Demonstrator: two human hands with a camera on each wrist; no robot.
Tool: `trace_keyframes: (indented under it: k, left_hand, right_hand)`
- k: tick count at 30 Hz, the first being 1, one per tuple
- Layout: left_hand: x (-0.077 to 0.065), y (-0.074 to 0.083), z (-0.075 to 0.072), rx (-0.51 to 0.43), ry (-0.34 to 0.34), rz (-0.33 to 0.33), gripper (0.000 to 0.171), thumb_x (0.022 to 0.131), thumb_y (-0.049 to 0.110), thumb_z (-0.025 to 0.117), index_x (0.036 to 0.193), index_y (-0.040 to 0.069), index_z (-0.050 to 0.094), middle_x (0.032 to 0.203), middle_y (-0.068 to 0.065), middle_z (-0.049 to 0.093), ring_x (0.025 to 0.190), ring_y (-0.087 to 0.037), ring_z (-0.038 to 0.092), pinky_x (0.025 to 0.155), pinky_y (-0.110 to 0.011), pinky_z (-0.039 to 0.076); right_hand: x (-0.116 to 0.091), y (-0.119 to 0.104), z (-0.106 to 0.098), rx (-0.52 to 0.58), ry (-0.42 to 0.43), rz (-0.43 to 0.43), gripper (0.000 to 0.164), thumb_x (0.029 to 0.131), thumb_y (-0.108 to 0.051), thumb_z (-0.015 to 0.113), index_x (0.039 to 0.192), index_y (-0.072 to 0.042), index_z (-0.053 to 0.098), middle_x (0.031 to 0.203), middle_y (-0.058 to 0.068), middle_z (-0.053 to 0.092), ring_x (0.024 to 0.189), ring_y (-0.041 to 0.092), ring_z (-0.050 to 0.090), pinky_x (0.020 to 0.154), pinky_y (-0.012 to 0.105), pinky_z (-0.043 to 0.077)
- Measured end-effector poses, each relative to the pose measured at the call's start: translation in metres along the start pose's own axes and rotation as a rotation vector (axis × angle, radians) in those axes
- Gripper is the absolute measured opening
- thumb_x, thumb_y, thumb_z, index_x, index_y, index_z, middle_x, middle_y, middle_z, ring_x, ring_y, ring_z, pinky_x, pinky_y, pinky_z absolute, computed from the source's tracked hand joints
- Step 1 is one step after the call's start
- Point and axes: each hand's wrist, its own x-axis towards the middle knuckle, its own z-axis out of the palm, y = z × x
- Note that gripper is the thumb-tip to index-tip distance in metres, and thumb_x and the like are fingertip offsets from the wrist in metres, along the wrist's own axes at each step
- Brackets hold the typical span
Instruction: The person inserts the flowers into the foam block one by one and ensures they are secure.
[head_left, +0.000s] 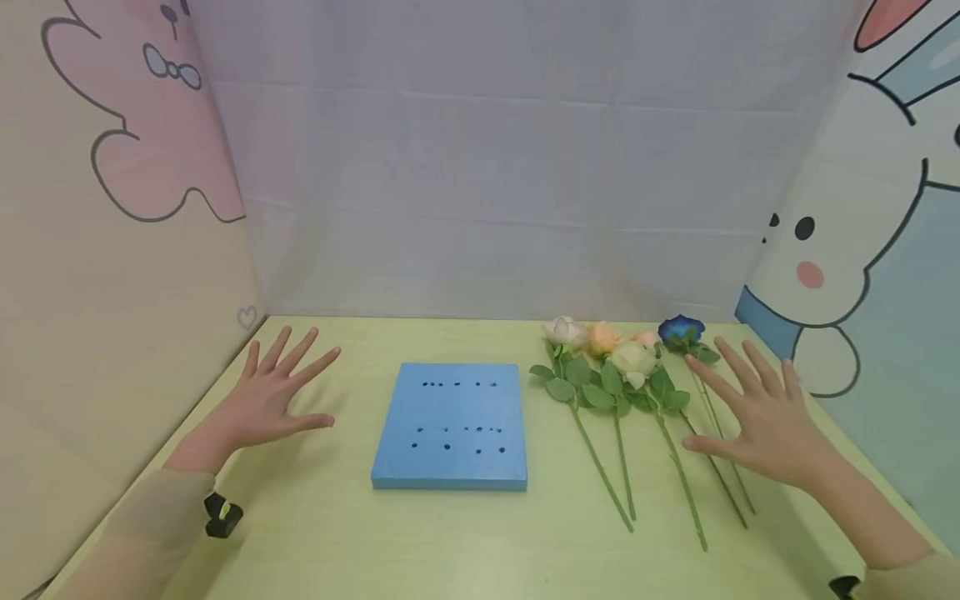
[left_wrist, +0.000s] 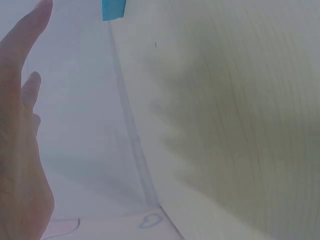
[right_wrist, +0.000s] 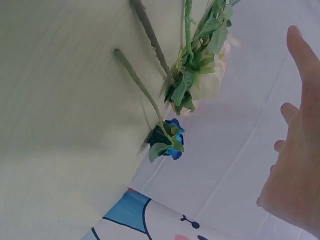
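Note:
My left hand (head_left: 270, 400) hovers with spread fingers over the table's left side and holds nothing. On the right my right hand (head_left: 765, 417), fingers also spread, is over the stems of several artificial roses. A blue rose (head_left: 681, 330) lies nearest to its fingertips; the right wrist view shows the same blue rose (right_wrist: 172, 140) apart from the hand. To its left lie a white rose (head_left: 566, 332), an orange rose (head_left: 603, 338) and a cream rose (head_left: 633, 360), with a small peach one (head_left: 645, 338) partly hidden behind. Between the hands sits a flat blue board (head_left: 453, 421) with rows of small dark holes.
The pale wooden table (head_left: 337, 542) ends at a whitish cloth backdrop (head_left: 480, 167) behind. Cartoon-printed panels stand at both sides, a pink figure (head_left: 150, 125) left and a white rabbit (head_left: 832, 250) right. Green stems (head_left: 682, 475) point toward the front edge.

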Motion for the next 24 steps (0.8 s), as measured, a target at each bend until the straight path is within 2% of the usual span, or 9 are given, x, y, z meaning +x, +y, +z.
trace_keyframes:
  k: [9,17,24]
  left_hand:
    - [0.003,0.001,-0.002,-0.002,0.006,-0.001,0.092,0.082,0.061,0.068,0.157,0.032,0.025,0.168,-0.012,0.011,0.155,-0.039,-0.008,0.113,-0.074,-0.002]
    - [0.003,0.008,-0.004,-0.037,0.001,0.008,0.091,0.083,0.058,0.069,0.157,0.031,0.025,0.167,-0.012,0.012,0.155,-0.039,-0.005,0.113,-0.073,-0.002]
    - [0.003,0.015,-0.001,-0.051,-0.016,0.007,0.09,0.083,0.06,0.069,0.157,0.031,0.025,0.169,-0.007,0.008,0.154,-0.041,-0.003,0.113,-0.074,0.0]
  right_hand:
    - [0.004,-0.002,-0.001,0.004,0.008,-0.012,0.106,0.072,-0.064,0.075,0.158,-0.032,0.02,0.169,0.007,0.001,0.155,0.038,-0.004,0.111,0.076,-0.007]
    - [0.006,-0.005,0.003,0.0,0.019,-0.024,0.105,0.073,-0.065,0.074,0.158,-0.033,0.021,0.169,0.005,0.0,0.155,0.038,-0.003,0.111,0.076,-0.005]
    - [0.009,-0.01,0.005,-0.005,0.051,-0.072,0.101,0.075,-0.069,0.07,0.157,-0.03,0.025,0.168,0.008,0.004,0.155,0.037,0.0,0.112,0.075,-0.002]
